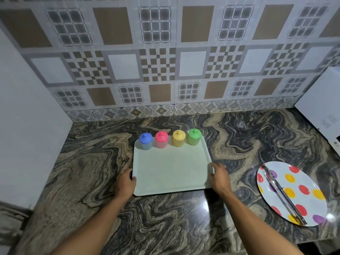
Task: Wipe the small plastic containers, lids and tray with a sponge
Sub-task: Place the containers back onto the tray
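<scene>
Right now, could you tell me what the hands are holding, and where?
Both hold the tray: left hand on its left edge, right hand on its right edge.

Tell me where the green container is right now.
In the head view, the green container stands at the tray's far right corner, last in the row, right beside the yellow container.

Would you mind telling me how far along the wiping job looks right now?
Nothing looks wiped yet: no sponge is visible. The four small lidded plastic containers stand closed along the far edge of the pale rectangular tray. The left hand and right hand grip its sides. All wiping remains.
</scene>
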